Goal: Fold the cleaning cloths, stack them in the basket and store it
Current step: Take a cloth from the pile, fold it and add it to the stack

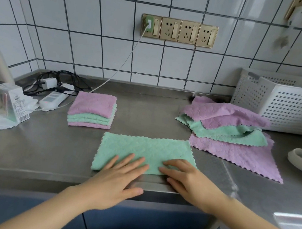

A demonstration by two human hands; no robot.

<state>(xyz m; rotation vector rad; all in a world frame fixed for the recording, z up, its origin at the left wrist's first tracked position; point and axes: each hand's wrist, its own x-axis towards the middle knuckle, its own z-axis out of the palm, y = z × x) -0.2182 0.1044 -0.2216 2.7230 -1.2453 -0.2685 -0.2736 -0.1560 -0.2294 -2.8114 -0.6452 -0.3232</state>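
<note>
Head view gives me the steel counter (146, 112) as my anchor, and I place everything else against it. Biggest item on it is the white perforated basket (288, 104), parked at the counter's far right against the tiled wall; I read that as keeping it handy but off the folding space. Its inside is hidden from this angle, so I cannot say whether anything is in it, and its right end is cut off by the frame.

Just in front of the basket, on the counter's right part, lies the loose heap of unfolded cloths (235, 136), purple and green overlapping; how many are in it I cannot count. At the counter's front edge, in the middle, sits the green cloth (145, 151) I am working, a long rectangle that looks folded once. On the counter's left-centre, further back, is the folded stack (91, 110), purple on top, squared up and out of the way until it goes in the basket.

My left hand (117, 177) lies flat with straight fingers spread on the cloth's near edge, gripping nothing; I judge it is pressing the crease flat. My right hand (187, 181) rests beside it with fingers extended, slightly bent at the tips, pressing and not pinching. Both palms overhang the counter's front lip.

At the counter's far left sit a power strip (53, 98) with tangled cables and a small carton (13, 101); its print is too small to read.
</note>
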